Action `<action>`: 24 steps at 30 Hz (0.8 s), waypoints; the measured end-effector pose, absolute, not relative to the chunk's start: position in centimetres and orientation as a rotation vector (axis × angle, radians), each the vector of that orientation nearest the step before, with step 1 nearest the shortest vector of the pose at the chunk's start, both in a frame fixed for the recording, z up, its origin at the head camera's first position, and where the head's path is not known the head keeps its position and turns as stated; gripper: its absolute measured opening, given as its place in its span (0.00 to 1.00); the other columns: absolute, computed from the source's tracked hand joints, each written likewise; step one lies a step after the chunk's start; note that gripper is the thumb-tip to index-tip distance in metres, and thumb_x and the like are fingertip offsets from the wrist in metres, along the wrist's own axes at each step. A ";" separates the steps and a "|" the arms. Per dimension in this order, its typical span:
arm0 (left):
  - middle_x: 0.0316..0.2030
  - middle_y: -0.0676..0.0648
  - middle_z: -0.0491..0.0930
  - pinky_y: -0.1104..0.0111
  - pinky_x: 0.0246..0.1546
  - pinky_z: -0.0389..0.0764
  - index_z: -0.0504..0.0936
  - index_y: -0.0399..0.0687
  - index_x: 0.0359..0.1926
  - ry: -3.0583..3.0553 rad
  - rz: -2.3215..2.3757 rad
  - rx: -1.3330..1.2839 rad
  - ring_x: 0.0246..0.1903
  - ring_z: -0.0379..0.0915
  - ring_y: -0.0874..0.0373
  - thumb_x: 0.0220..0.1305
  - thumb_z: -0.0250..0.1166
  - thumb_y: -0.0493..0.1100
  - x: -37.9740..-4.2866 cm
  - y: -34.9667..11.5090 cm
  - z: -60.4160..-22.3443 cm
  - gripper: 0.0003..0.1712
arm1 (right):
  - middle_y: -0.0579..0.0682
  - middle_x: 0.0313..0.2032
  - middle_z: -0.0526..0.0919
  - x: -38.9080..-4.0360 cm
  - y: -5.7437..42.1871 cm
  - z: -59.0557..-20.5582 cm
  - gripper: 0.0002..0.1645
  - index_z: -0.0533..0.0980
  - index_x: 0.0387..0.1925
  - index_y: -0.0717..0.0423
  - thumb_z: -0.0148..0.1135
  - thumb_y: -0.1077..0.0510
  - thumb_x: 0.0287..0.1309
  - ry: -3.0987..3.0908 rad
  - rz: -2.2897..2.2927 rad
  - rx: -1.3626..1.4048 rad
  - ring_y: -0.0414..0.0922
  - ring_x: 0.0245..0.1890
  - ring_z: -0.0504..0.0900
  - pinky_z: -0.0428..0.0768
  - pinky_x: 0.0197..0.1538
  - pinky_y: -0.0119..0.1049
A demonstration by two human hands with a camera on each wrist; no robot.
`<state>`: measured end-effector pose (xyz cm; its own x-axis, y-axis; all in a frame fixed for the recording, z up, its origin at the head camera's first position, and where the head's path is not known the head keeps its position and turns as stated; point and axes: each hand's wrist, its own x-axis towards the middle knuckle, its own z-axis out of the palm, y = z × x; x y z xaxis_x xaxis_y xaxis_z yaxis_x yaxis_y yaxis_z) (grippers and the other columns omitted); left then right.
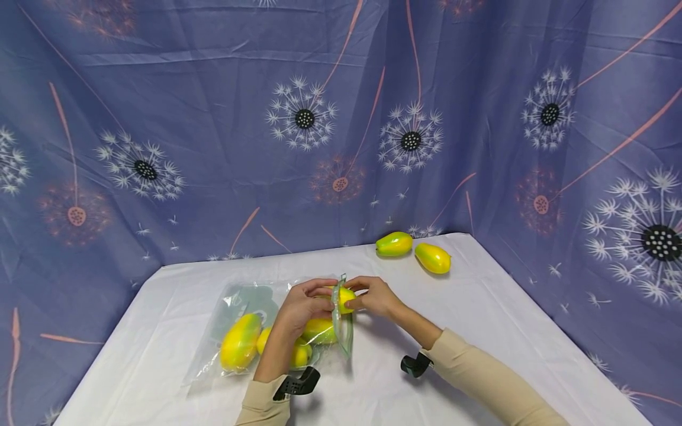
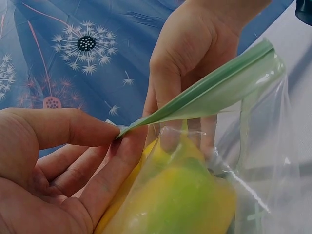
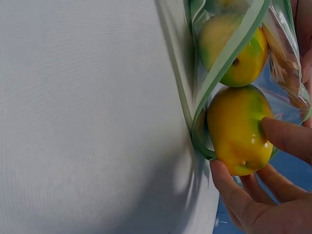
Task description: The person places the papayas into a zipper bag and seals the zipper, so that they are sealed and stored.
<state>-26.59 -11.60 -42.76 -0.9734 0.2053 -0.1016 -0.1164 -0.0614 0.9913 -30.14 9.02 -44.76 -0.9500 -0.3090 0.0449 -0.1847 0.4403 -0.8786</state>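
Observation:
A clear zip bag (image 1: 250, 296) with a green rim (image 2: 219, 85) lies on the white table, several yellow-green papayas (image 1: 241, 343) inside it. My left hand (image 1: 299, 307) pinches the edge of the bag's mouth between thumb and finger, seen close in the left wrist view. At that mouth my right hand (image 1: 379, 296) grips another papaya (image 3: 240, 129) by its sides, partly within the opening. In the right wrist view, this fruit touches a papaya (image 3: 251, 58) lying inside the bag. Bag film and the left forearm hide parts of the bagged fruit.
Two loose papayas, one greener (image 1: 394, 244) and one yellower (image 1: 433, 258), lie near the table's back edge, right of centre. A blue dandelion-print curtain (image 1: 224, 118) hangs behind and beside the white-covered table (image 1: 479, 331). Each wrist wears a black camera.

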 end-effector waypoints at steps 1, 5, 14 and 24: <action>0.45 0.39 0.82 0.64 0.35 0.88 0.81 0.35 0.61 1.985 2.141 0.095 0.29 0.82 0.56 0.52 0.68 0.25 -26.6 -11.6 -42.8 0.31 | 0.56 0.51 0.86 -30.2 9.0 -44.8 0.26 0.84 0.52 0.56 0.77 0.61 0.47 2.553 -1.546 -0.422 0.53 0.50 0.85 0.86 0.48 0.41; 0.43 0.40 0.82 0.64 0.34 0.88 0.81 0.35 0.59 1.983 2.151 0.096 0.29 0.82 0.56 0.51 0.68 0.24 -26.7 -11.7 -42.9 0.31 | 0.56 0.46 0.87 -30.2 8.8 -45.1 0.27 0.83 0.51 0.58 0.78 0.59 0.46 2.555 -1.557 -0.334 0.49 0.45 0.85 0.85 0.43 0.37; 0.42 0.41 0.81 0.64 0.34 0.88 0.82 0.36 0.59 1.988 2.150 0.086 0.29 0.81 0.56 0.51 0.68 0.24 -26.7 -11.7 -42.8 0.31 | 0.55 0.36 0.87 -30.1 9.0 -45.8 0.23 0.81 0.48 0.61 0.78 0.57 0.51 2.503 -1.582 -0.241 0.52 0.30 0.88 0.88 0.34 0.41; 0.44 0.40 0.81 0.63 0.35 0.89 0.80 0.34 0.60 1.982 2.155 0.097 0.30 0.81 0.55 0.52 0.66 0.23 -26.7 -11.7 -42.8 0.31 | 0.55 0.37 0.89 -29.9 8.2 -45.8 0.18 0.81 0.44 0.62 0.75 0.59 0.52 2.505 -1.597 -0.251 0.52 0.34 0.88 0.88 0.36 0.43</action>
<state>-26.68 -11.74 -42.84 -0.9755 0.1989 -0.0942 -0.1105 -0.0722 0.9913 -29.87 8.22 -45.82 -0.9732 -0.2258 -0.0445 -0.0550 0.4158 -0.9078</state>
